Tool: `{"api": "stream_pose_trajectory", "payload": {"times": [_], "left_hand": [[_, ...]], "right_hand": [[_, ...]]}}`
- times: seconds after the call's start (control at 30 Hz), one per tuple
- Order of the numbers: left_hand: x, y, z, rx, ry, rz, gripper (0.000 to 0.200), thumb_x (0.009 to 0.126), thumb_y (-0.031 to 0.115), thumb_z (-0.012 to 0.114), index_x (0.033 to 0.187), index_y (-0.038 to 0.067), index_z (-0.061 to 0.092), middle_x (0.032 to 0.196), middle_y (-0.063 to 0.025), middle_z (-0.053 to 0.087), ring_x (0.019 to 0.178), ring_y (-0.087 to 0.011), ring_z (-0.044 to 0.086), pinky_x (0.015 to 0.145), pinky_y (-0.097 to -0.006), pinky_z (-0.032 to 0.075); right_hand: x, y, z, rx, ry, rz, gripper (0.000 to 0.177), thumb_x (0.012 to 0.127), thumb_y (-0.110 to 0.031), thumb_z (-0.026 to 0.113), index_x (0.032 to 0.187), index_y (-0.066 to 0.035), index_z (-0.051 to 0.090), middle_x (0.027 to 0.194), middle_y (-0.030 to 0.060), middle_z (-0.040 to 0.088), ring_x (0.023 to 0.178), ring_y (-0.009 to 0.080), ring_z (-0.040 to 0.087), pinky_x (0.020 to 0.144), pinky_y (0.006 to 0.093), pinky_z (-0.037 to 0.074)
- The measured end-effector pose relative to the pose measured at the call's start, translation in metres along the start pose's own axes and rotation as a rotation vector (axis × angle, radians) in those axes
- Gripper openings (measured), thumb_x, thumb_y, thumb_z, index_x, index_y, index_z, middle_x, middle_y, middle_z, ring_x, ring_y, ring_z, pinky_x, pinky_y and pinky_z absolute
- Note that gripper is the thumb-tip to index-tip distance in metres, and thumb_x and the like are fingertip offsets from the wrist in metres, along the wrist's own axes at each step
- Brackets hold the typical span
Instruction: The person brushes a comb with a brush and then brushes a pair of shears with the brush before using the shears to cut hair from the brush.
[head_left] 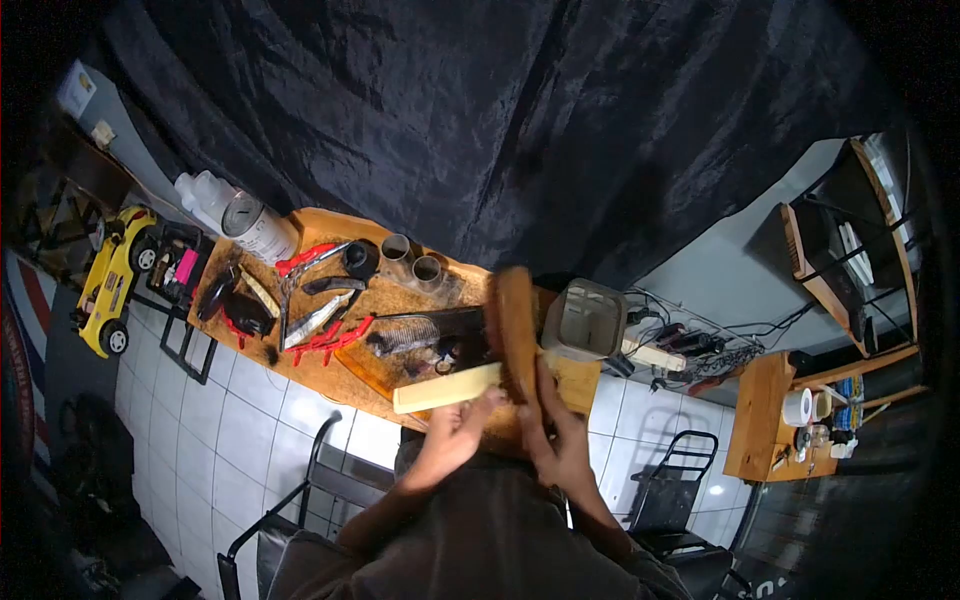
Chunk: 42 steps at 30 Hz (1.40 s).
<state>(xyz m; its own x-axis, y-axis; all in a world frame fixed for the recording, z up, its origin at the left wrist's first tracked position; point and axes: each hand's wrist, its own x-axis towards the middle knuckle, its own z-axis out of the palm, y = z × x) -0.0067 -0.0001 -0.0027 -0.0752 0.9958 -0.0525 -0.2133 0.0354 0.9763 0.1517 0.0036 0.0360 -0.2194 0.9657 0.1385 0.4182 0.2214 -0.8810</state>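
My left hand (458, 437) is closed on a long, flat cream-coloured piece (445, 389), which points left over the front edge of the wooden table (575, 385). In my right hand (562, 452) is a wooden-backed brush (517, 335), held upright and blurred. Its dark bristle side faces left, and its lower part meets the right end of the cream piece. Just beyond the hands, a metal comb-like tool (408, 336) lies among small dark items on the table.
Red clamps (325, 342), a spray can (258, 228) and two metal cups (427, 270) occupy the table's left and back. A grey square bin (585, 318) stands right of the brush. Cables (735, 335) hang behind it. Chairs (675, 480) stand below.
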Motion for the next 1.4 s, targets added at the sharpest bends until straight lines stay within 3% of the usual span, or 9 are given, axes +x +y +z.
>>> {"api": "stream_pose_trajectory", "payload": {"times": [0.2,0.3,0.37,0.6,0.7,0.8,0.97,1.2,1.4], "left_hand": [[0.005,0.016,0.002,-0.048,0.011,-0.154,0.025,0.099,0.020,0.055,0.087,0.001,0.066,0.066,0.0088,0.050,0.059,0.0007,0.039,0.060,-0.0197,0.037],[0.020,0.019,-0.003,-0.294,0.169,-0.056,0.022,0.099,0.020,0.054,0.093,0.001,0.065,0.068,0.0074,0.052,0.058,-0.0006,0.041,0.064,-0.0190,0.043],[0.026,0.036,0.002,-0.355,0.251,-0.015,0.019,0.100,0.015,0.052,0.100,-0.001,0.062,0.082,0.0022,0.059,0.068,-0.0032,0.050,0.067,-0.0206,0.045],[0.000,0.008,0.004,-0.017,-0.042,0.010,0.013,0.095,0.007,0.059,0.104,-0.001,0.063,0.087,0.0007,0.064,0.076,-0.0045,0.055,0.066,-0.0206,0.043],[0.003,0.005,-0.007,0.055,-0.070,-0.094,0.016,0.096,0.010,0.057,0.104,-0.002,0.063,0.088,-0.0011,0.065,0.078,-0.0054,0.057,0.069,-0.0207,0.045],[0.020,0.020,-0.007,-0.205,0.115,-0.025,0.018,0.098,0.015,0.055,0.099,-0.002,0.063,0.086,-0.0026,0.066,0.076,-0.0053,0.059,0.074,-0.0238,0.051],[0.028,0.019,-0.023,-0.306,0.244,-0.006,0.021,0.099,0.019,0.054,0.095,0.001,0.063,0.077,0.0009,0.059,0.068,-0.0050,0.055,0.066,-0.0221,0.047],[0.002,0.008,-0.009,0.099,-0.100,0.079,0.026,0.100,0.021,0.052,0.108,-0.002,0.061,0.087,-0.0019,0.061,0.079,-0.0071,0.054,0.070,-0.0231,0.044],[0.026,0.031,-0.022,-0.187,0.225,0.004,0.020,0.098,0.016,0.055,0.097,-0.002,0.062,0.088,-0.0073,0.068,0.077,-0.0100,0.063,0.069,-0.0221,0.050]], "right_hand": [[0.006,0.003,-0.009,0.047,0.077,0.043,0.058,0.097,-0.019,0.052,0.149,-0.006,0.029,0.062,-0.0010,0.056,0.052,0.0058,0.049,0.050,0.0219,0.043],[0.000,-0.007,-0.011,-0.021,-0.020,-0.025,0.056,0.095,-0.018,0.055,0.144,0.001,0.035,0.087,0.0086,0.058,0.079,0.0150,0.053,0.071,0.0272,0.042],[-0.003,-0.016,-0.009,-0.052,-0.101,-0.113,0.050,0.093,-0.014,0.057,0.138,0.005,0.044,0.129,0.0234,0.055,0.124,0.0306,0.051,0.107,0.0378,0.034],[0.008,-0.019,0.000,0.163,0.045,0.157,0.052,0.094,-0.014,0.055,0.141,0.003,0.039,0.128,0.0262,0.055,0.123,0.0290,0.052,0.104,0.0375,0.037],[0.016,-0.030,-0.012,0.207,0.046,0.309,0.054,0.094,-0.013,0.054,0.143,0.001,0.036,0.109,0.0190,0.058,0.101,0.0220,0.053,0.087,0.0317,0.041],[0.010,-0.016,-0.011,0.027,0.029,0.080,0.055,0.094,-0.013,0.053,0.145,0.001,0.034,0.080,0.0060,0.063,0.064,0.0091,0.054,0.062,0.0240,0.047],[0.001,-0.017,0.007,0.039,-0.124,-0.174,0.054,0.090,-0.012,0.061,0.138,0.003,0.044,0.129,0.0234,0.056,0.124,0.0277,0.052,0.106,0.0376,0.035],[0.017,-0.026,0.001,0.165,0.026,0.180,0.053,0.094,-0.015,0.057,0.141,0.001,0.040,0.118,0.0252,0.061,0.112,0.0258,0.061,0.096,0.0354,0.044],[0.012,-0.023,-0.007,0.087,-0.039,0.060,0.053,0.092,-0.014,0.060,0.140,-0.001,0.043,0.123,0.0208,0.061,0.114,0.0254,0.059,0.099,0.0357,0.042]]}}
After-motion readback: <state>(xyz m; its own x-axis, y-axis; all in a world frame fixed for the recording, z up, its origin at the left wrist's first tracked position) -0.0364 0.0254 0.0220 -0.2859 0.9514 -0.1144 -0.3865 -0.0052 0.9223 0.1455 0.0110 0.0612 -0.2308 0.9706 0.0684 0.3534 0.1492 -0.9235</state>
